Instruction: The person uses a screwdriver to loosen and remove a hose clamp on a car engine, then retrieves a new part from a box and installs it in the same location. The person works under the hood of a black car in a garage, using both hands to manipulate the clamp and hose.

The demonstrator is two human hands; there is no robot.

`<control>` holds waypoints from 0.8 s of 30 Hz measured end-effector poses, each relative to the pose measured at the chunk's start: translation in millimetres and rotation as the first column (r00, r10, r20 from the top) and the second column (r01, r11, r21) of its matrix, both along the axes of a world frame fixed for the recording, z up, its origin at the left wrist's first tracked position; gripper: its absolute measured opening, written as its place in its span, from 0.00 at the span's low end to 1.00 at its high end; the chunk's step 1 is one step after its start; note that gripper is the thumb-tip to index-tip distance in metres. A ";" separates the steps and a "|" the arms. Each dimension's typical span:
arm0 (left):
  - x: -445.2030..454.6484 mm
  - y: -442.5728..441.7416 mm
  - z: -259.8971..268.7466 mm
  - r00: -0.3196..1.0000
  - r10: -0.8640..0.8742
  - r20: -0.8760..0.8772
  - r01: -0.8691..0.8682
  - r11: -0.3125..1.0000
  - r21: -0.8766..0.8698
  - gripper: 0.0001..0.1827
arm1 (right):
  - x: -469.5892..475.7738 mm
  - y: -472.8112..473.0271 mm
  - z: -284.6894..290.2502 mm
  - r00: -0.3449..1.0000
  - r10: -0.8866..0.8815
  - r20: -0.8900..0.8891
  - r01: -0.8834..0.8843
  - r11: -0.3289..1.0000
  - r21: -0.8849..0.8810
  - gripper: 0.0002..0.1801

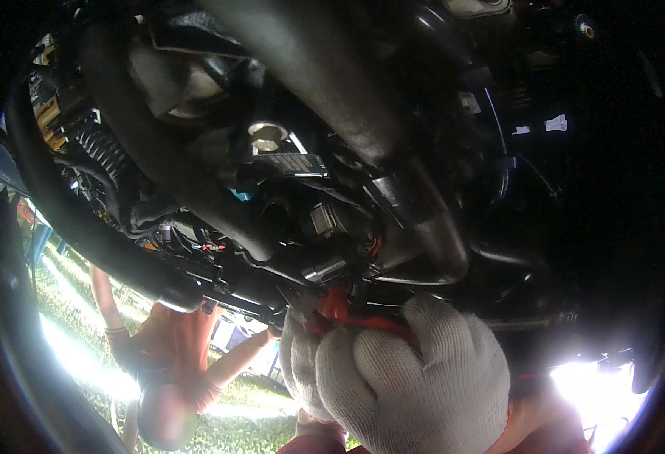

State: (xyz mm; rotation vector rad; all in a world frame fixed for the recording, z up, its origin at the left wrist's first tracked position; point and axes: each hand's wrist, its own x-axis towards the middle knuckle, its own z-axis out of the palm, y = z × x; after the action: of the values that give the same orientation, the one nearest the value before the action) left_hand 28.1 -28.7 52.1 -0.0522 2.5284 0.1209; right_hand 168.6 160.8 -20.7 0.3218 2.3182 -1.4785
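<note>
My right hand, in a white knitted glove, is closed with bent fingers around a red-handled tool. The tool's red part rises to a black fitting at the lower edge of the hose and pipe work. Its far end is hidden there, so I cannot tell its exact kind. My left hand, gloved the same way, is close behind and to the left of the right one. The right hand covers part of it, and its grip is hidden. Just above both hands is a black hose joint with a metal clamp.
Thick black hoses cross overhead. A hex bolt and a coil spring sit among dark machine parts. Another person in an orange shirt appears upside down at lower left, arms raised to the machine. Sunlit grass lies beyond.
</note>
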 end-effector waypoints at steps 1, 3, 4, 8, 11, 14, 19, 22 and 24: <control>2.9 -1.0 0.7 1.000 0.006 0.011 -0.006 1.000 -0.004 0.20 | -3.6 -7.6 4.5 0.993 -0.101 0.061 0.103 0.994 -0.025 0.08; 7.1 -2.1 2.3 0.999 0.017 0.030 -0.017 1.000 -0.009 0.20 | -2.6 -13.2 1.9 0.989 -0.151 0.007 0.150 0.988 0.020 0.08; 8.8 -2.3 3.1 0.999 0.017 0.040 -0.017 1.000 -0.013 0.20 | 1.0 -13.5 -5.8 0.990 -0.090 -0.108 0.100 0.991 0.090 0.08; 16.9 -1.0 4.7 0.997 0.025 0.071 -0.023 0.999 -0.025 0.20 | 7.9 -12.9 -9.6 0.983 0.035 -0.180 -0.002 0.984 0.181 0.09; 16.7 0.0 8.0 0.995 0.033 0.096 -0.029 0.999 -0.043 0.20 | 4.9 -6.3 -3.4 0.987 0.103 -0.124 -0.087 0.987 0.132 0.10; 18.2 0.3 9.8 0.993 0.035 0.113 -0.030 0.998 -0.047 0.20 | -1.4 1.7 3.8 0.996 0.090 -0.011 -0.090 0.996 0.018 0.11; 22.0 0.5 10.1 0.990 0.043 0.132 -0.036 0.998 -0.057 0.21 | -5.6 -2.0 -5.4 0.998 0.003 0.067 -0.002 1.000 -0.016 0.10; 29.0 2.3 8.7 0.988 0.065 0.142 -0.057 0.997 -0.059 0.21 | -1.6 -1.3 -14.0 0.995 -0.004 -0.099 0.006 1.000 0.013 0.09; 28.7 3.1 4.9 0.986 0.059 0.159 -0.051 0.997 -0.055 0.21 | -1.6 3.4 -14.1 0.999 0.013 0.039 -0.009 0.993 -0.114 0.09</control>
State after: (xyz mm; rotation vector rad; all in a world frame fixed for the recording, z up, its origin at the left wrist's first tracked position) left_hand 56.8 -25.6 57.0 -0.1467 2.3698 0.0716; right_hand 167.0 164.2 -34.8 0.3037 2.1913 -1.5768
